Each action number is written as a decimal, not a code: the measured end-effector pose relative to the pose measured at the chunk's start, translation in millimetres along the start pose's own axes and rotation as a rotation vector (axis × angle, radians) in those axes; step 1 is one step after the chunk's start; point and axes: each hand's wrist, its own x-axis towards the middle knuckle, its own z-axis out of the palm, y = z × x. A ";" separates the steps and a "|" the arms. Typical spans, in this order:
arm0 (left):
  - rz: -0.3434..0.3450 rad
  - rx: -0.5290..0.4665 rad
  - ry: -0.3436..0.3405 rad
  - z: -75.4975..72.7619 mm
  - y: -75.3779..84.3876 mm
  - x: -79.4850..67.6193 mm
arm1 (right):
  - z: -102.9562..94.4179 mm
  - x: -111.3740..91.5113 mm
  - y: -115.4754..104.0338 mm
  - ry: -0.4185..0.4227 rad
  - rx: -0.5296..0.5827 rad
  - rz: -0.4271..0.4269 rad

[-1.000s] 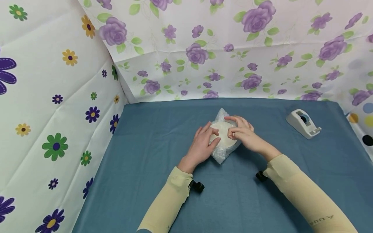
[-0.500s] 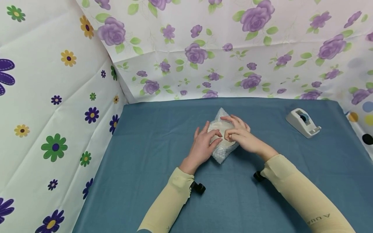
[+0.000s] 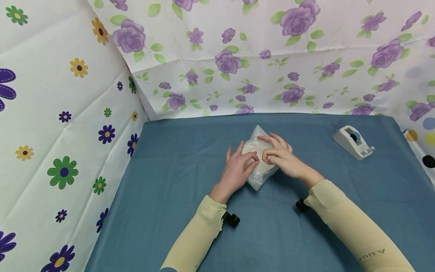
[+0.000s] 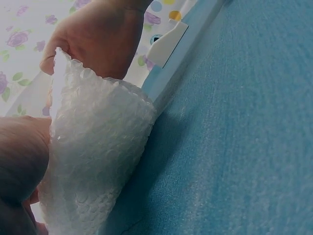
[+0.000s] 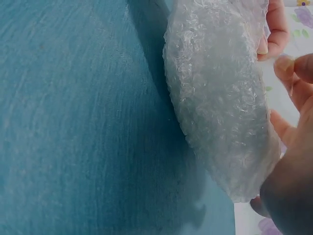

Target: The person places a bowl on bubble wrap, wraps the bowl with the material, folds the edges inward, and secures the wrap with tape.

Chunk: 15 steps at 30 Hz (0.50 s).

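Note:
A round cream-coloured thing (image 3: 257,151) lies wrapped in bubble wrap (image 3: 259,178) on the blue cloth. Its kind is hidden by the wrap and the hands. My left hand (image 3: 233,170) is at the near left of the bundle, thumb and index finger pinching the bubble wrap over its top. From the right, my right hand (image 3: 283,156) pinches the wrap close to the left fingertips, its other fingers spread over the far side. The wrap's bubbly side wall (image 4: 98,142) rises off the cloth in the left wrist view; the right wrist view shows its rounded underside (image 5: 215,93).
A white tape dispenser (image 3: 354,143) with a blue roll stands at the back right. The blue cloth (image 3: 190,151) covers the table. Flowered sheets (image 3: 190,49) hang behind and at the left side. A small black camera (image 3: 231,219) sits on the left wrist.
My right hand has shifted slightly left, bringing its pinching fingers closer to the left hand's. The left thumb and index finger have drawn together. The cream round top looks more covered by bubble wrap.

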 end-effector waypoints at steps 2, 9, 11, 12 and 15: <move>0.002 0.005 -0.002 0.0 0.0 0.3 | -1.2 -1.2 0.4 0.040 -0.071 -0.013; -0.005 0.006 0.004 -0.1 -0.1 0.3 | -0.7 -4.9 -0.4 0.232 -0.299 -0.001; -0.010 0.010 0.010 0.2 0.1 0.0 | 1.4 -5.8 -1.1 0.267 -0.327 0.031; -0.012 0.012 0.015 0.6 0.1 -0.2 | 2.4 -6.2 -1.9 0.274 -0.332 0.046; -0.027 0.022 0.025 1.4 0.8 -0.6 | 4.5 -6.7 -3.3 0.279 -0.350 0.083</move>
